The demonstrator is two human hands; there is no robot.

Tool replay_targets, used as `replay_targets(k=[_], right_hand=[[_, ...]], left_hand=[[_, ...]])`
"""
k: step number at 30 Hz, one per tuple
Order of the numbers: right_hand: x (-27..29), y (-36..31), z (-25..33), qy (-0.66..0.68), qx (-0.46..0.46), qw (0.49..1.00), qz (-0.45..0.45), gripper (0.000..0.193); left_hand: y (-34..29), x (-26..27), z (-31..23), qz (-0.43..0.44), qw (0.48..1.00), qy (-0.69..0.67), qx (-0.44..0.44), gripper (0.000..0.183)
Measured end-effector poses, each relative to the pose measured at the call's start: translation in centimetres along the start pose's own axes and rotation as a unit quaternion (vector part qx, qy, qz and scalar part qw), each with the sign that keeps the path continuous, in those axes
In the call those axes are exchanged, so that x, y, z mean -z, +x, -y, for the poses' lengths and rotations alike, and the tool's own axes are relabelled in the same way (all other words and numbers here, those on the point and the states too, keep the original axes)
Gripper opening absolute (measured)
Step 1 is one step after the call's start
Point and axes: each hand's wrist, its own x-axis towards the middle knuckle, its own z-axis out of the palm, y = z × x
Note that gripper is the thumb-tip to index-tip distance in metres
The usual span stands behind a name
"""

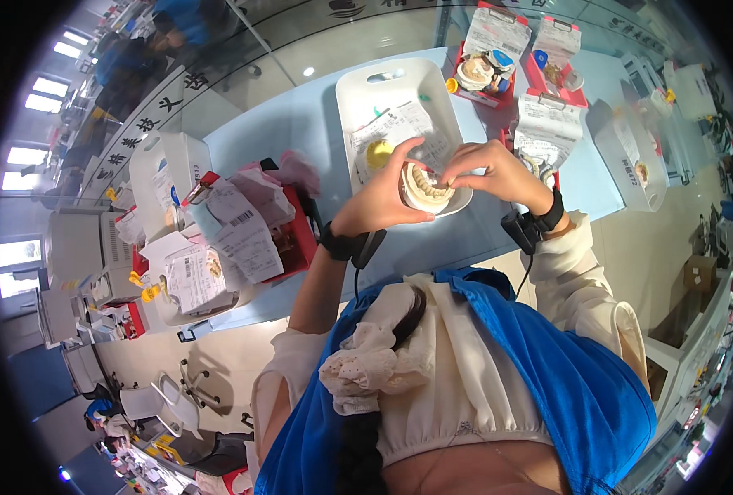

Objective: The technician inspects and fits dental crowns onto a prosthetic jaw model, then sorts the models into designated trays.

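A cream plaster dental model [424, 191] with a row of teeth is held over the near end of a white plastic tray [352, 91]. My left hand [387, 191] wraps round its left side, thumb below and fingers above. With fingertips pinched together, my right hand [486, 169] meets the model's upper right edge; whatever small thing lies between those fingers is too small to make out. Inside the tray, beyond my hands, are a printed paper slip [399, 124] and a round yellow piece [378, 153].
Red boxes [486, 95] with clipped papers and dental models stand at the back right. To the left are another red box [300, 235] and paper-filled white bins [168, 165]. A clear-sided white bin [631, 157] stands far right. Glass panels rise behind the blue table [259, 124].
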Motion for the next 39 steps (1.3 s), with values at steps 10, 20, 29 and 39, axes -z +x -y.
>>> replay_targets(k=[10, 20, 29, 39], right_hand=[[-2.0, 1.4, -1.5, 0.096, -0.111, 0.986, -0.074, 0.011], [-2.6, 1.0, -2.9, 0.064, -0.036, 0.996, -0.054, 0.010], [-2.0, 0.9, -3.2, 0.110, -0.081, 0.989, -0.047, 0.010], [-1.8, 1.2, -4.3, 0.487, -0.200, 0.848, -0.058, 0.013]], left_hand=[[1.0, 0.2, 1.0, -0.099, 0.992, 0.070, -0.020, 0.097], [0.6, -0.2, 1.5, -0.103, 0.992, 0.068, 0.000, 0.096], [0.4, -0.4, 1.3, -0.107, 0.992, 0.073, -0.001, 0.096], [0.3, -0.6, 1.4, -0.131, 0.982, 0.130, -0.027, 0.093]])
